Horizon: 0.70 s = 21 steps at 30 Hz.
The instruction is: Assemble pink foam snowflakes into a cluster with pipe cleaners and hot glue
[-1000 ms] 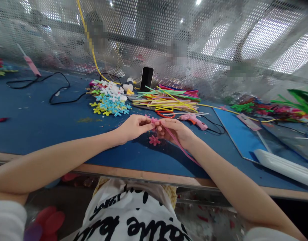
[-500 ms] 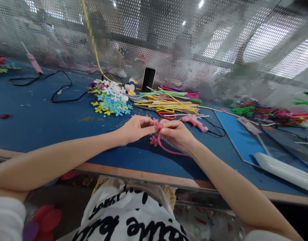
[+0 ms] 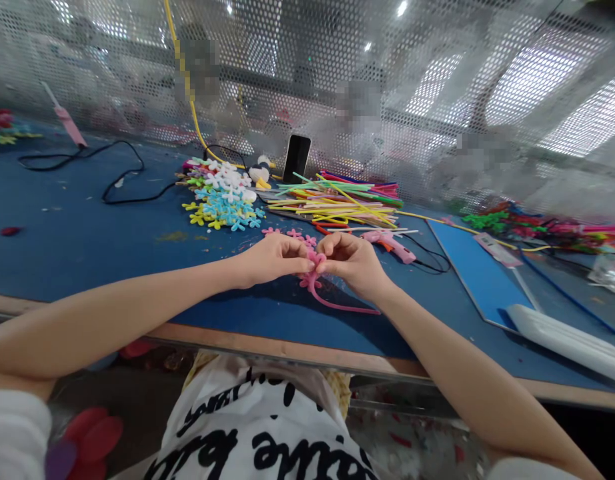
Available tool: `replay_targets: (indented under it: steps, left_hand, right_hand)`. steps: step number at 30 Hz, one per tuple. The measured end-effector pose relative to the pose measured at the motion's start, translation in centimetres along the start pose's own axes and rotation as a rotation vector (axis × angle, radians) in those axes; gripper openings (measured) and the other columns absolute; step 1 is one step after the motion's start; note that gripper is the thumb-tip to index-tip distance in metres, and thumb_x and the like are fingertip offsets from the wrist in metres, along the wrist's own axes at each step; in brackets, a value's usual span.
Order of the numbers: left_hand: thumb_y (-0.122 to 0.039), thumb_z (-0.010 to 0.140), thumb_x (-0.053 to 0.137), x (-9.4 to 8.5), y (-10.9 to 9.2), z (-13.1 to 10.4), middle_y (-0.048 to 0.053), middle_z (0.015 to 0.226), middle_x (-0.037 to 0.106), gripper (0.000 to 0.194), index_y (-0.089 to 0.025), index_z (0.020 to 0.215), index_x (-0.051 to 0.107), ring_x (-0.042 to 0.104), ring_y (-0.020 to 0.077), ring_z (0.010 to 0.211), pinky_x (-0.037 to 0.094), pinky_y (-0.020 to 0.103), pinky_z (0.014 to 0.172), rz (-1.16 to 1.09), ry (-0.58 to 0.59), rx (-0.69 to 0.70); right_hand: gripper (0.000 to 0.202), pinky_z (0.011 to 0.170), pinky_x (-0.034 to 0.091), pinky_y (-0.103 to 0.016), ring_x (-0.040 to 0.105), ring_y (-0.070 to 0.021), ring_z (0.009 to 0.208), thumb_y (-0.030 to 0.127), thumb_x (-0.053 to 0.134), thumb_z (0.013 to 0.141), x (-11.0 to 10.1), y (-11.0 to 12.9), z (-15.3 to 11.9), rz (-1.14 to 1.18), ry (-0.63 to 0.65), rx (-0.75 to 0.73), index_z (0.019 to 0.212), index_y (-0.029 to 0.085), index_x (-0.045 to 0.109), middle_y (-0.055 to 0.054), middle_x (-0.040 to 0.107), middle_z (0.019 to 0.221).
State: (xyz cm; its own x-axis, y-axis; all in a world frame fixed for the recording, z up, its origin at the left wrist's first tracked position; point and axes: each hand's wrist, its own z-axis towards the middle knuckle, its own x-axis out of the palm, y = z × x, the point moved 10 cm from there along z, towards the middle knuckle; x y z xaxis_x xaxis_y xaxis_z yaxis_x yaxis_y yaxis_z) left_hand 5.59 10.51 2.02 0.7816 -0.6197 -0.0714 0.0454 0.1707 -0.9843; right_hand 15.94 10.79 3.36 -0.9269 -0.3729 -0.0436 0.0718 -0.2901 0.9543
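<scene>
A pink pipe cleaner (image 3: 343,308) is bent into small loops at its upper end, and its long tail curves down and to the right. My left hand (image 3: 272,260) pinches the looped part between thumb and fingers. Facing it, my right hand (image 3: 356,268) grips the same loops with thumb and forefinger. The fingers partly cover the loops. Several pink flower shapes (image 3: 293,235) lie just behind my hands, and another shows below my fingertips.
Behind my hands lie many coloured pipe cleaners (image 3: 357,203), red-handled scissors (image 3: 332,225) and a pink glue gun (image 3: 396,247). White, blue and yellow flowers (image 3: 222,200) are heaped left of a propped phone (image 3: 296,159). A blue board (image 3: 470,267) and white foam piece (image 3: 567,340) are right.
My right fingers have shifted and lifted slightly on the pink pipe cleaner, and its looped end shows more. The tail has swung a little left. At the far right, green pieces have left view.
</scene>
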Motion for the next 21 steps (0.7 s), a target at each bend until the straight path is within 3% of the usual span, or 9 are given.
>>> replay_targets:
  steps: [2, 7, 13, 16, 21]
  left_hand:
    - [-0.03, 0.073, 0.074, 0.1, 0.0, 0.0, 0.0, 0.064, 0.065, 0.018, -0.013, 0.07, 0.068, 0.056, 0.0107, 0.061, 0.046, 0.024, 0.064, -0.014, 0.012, -0.006]
    - [-0.026, 0.076, 0.074, 1.7, -0.1, -0.6, 0.002, 0.069, 0.069, 0.015, -0.014, 0.07, 0.068, 0.058, 0.0105, 0.064, 0.047, 0.024, 0.067, 0.0, 0.148, 0.0]
    - [-0.028, 0.078, 0.072, 3.7, 0.6, -1.6, 0.005, 0.081, 0.075, 0.014, -0.014, 0.076, 0.07, 0.061, 0.0111, 0.067, 0.049, 0.024, 0.067, -0.053, 0.245, -0.08]
    - [-0.028, 0.078, 0.071, 2.9, 0.1, -1.1, 0.003, 0.078, 0.072, 0.014, -0.014, 0.074, 0.068, 0.058, 0.01, 0.065, 0.047, 0.023, 0.065, -0.076, 0.166, -0.021]
    - [-0.034, 0.075, 0.071, -0.4, 0.2, -0.1, -0.002, 0.063, 0.061, 0.021, -0.014, 0.072, 0.066, 0.05, 0.0093, 0.059, 0.039, 0.023, 0.059, -0.01, -0.122, -0.008]
  right_hand:
    - [0.039, 0.065, 0.053, -0.031, 0.06, -0.0146, 0.069, 0.038, 0.096, 0.055, 0.0, 0.6, 0.0, -0.039, 0.001, -0.034, 0.08, 0.022, 0.071, -0.001, 0.066, 0.078]
    - [0.018, 0.079, 0.051, -0.036, 0.062, -0.0186, 0.08, 0.041, 0.083, 0.077, 0.7, 2.6, -0.2, -0.242, 0.109, -0.19, 0.081, 0.024, 0.078, -0.006, 0.069, 0.084]
    - [0.036, 0.07, 0.049, -0.034, 0.058, -0.0177, 0.073, 0.058, 0.07, 0.085, -0.3, 1.8, 0.0, -0.218, 0.107, -0.136, 0.083, 0.023, 0.078, -0.006, 0.068, 0.085]
    - [0.042, 0.067, 0.048, -0.033, 0.057, -0.0175, 0.069, 0.061, 0.066, 0.086, -0.7, 1.1, 0.0, -0.187, 0.123, -0.055, 0.079, 0.021, 0.076, -0.006, 0.066, 0.076]
    - [0.027, 0.063, 0.049, -0.031, 0.058, -0.015, 0.063, 0.045, 0.083, 0.075, -0.4, -0.1, -0.3, -0.15, 0.163, 0.094, 0.077, 0.019, 0.075, -0.003, 0.068, 0.072]
